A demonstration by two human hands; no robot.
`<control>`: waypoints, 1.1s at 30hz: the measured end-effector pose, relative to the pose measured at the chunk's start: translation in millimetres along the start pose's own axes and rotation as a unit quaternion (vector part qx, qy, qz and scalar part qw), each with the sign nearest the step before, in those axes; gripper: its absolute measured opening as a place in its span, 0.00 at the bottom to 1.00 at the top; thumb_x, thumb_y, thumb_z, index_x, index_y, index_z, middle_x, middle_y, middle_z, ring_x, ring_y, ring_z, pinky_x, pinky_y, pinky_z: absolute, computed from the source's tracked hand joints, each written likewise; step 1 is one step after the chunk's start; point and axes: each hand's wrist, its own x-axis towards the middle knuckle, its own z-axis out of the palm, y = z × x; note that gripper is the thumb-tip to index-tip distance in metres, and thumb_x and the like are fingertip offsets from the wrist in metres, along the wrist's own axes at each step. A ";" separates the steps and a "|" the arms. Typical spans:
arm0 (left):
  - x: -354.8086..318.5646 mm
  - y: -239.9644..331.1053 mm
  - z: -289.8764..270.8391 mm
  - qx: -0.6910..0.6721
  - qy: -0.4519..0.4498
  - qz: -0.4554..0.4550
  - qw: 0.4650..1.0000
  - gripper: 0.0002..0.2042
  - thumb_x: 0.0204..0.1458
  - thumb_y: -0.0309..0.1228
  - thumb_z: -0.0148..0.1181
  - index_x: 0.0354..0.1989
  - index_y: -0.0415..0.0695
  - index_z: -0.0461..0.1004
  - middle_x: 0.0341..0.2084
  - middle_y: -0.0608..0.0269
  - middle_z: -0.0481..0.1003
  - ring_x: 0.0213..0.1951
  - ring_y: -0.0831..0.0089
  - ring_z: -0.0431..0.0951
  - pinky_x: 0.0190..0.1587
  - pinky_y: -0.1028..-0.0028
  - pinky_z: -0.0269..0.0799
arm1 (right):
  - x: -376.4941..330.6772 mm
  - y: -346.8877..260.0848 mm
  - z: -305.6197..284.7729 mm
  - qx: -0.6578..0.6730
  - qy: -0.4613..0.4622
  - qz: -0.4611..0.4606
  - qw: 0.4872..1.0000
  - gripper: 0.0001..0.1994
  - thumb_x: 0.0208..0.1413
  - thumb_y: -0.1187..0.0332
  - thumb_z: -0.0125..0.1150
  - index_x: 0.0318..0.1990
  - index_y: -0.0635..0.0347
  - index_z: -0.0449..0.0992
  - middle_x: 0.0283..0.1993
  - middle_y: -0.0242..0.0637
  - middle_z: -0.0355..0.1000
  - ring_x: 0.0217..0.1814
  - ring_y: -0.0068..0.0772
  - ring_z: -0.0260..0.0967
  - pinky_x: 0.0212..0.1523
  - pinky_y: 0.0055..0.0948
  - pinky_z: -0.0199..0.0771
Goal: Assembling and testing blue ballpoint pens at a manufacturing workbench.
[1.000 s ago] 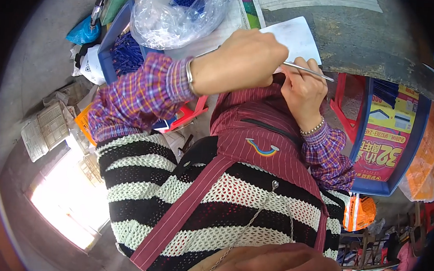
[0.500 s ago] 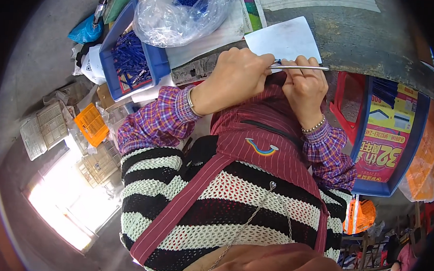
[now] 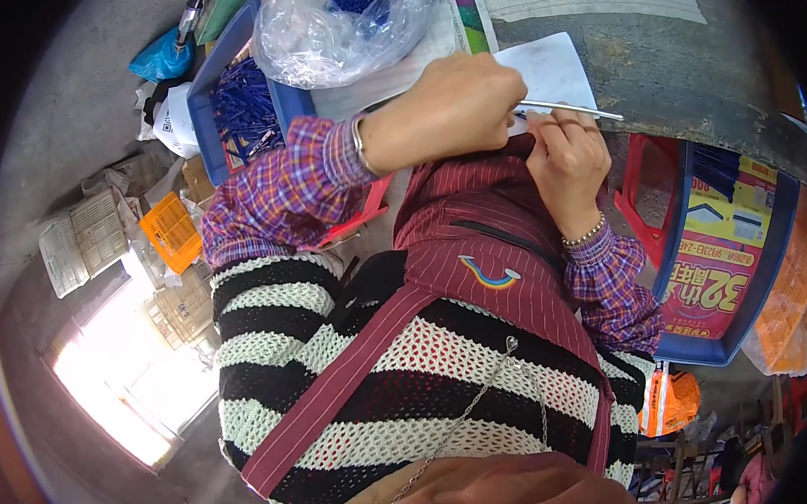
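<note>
Left hand (image 3: 450,110) closing loosely over near end of thin metal rod (image 3: 572,108), fingers curled together on it. Right hand (image 3: 565,160) sitting just beside, fingertips pinching rod from below. Rod lying roughly level, far tip sticking out right past white sheet (image 3: 555,69), over grey table edge (image 3: 699,94). Blue tray (image 3: 215,82) of blue sticks lying left of left wrist; clear plastic bag (image 3: 332,28) crowding above. Red stool (image 3: 645,186) and blue crate (image 3: 754,267) hemming right side. Open room only over grey tabletop, upper right.
</note>
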 end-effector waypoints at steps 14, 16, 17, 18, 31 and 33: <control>-34.0 -0.1 51.2 -0.104 0.176 -0.104 0.973 0.05 0.44 0.29 0.58 0.25 0.40 0.71 0.15 0.51 0.71 0.19 0.54 0.73 0.20 0.64 0.65 | 5.1 -1.9 -1.3 -0.001 -0.014 0.009 1.000 0.08 0.32 0.77 0.57 0.25 0.57 0.74 0.27 0.31 0.66 0.30 0.33 0.64 0.28 0.30 0.63; -34.8 0.0 47.4 -0.175 0.155 -0.146 0.961 0.06 0.45 0.29 0.59 0.26 0.39 0.72 0.16 0.51 0.72 0.18 0.56 0.73 0.21 0.68 0.66 | 5.7 -1.8 -1.7 -0.006 -0.045 0.014 0.999 0.06 0.34 0.77 0.58 0.25 0.57 0.74 0.25 0.31 0.64 0.29 0.33 0.62 0.26 0.30 0.62; -35.7 -1.4 46.8 -0.176 0.155 -0.145 0.961 0.06 0.45 0.29 0.59 0.26 0.39 0.72 0.16 0.51 0.72 0.18 0.56 0.73 0.21 0.68 0.66 | 6.0 -2.7 -2.8 -0.007 -0.046 0.014 0.999 0.06 0.34 0.77 0.58 0.25 0.57 0.74 0.25 0.31 0.64 0.29 0.33 0.62 0.26 0.30 0.62; -36.5 -3.7 46.5 -0.195 0.142 -0.152 0.958 0.07 0.45 0.29 0.59 0.27 0.38 0.73 0.17 0.51 0.73 0.18 0.60 0.73 0.21 0.70 0.66 | 6.7 -3.8 -4.0 -0.005 -0.041 0.011 0.999 0.06 0.34 0.77 0.58 0.24 0.58 0.74 0.25 0.31 0.63 0.28 0.33 0.62 0.26 0.30 0.62; -40.9 -27.6 33.4 -0.382 0.144 -0.164 0.898 0.09 0.43 0.30 0.59 0.29 0.38 0.75 0.14 0.56 0.69 0.16 0.74 0.67 0.21 0.75 0.62 | 13.0 -4.3 -9.1 0.006 -0.060 0.026 0.998 0.05 0.37 0.76 0.60 0.26 0.57 0.73 0.24 0.33 0.61 0.28 0.36 0.61 0.27 0.33 0.63; -45.0 -35.7 34.2 -0.405 0.149 -0.167 0.887 0.09 0.43 0.30 0.59 0.30 0.38 0.75 0.12 0.59 0.68 0.16 0.79 0.64 0.20 0.76 0.59 | 15.2 -5.1 -9.8 0.005 -0.062 0.023 0.998 0.05 0.38 0.76 0.60 0.26 0.57 0.73 0.25 0.34 0.61 0.29 0.37 0.61 0.27 0.34 0.63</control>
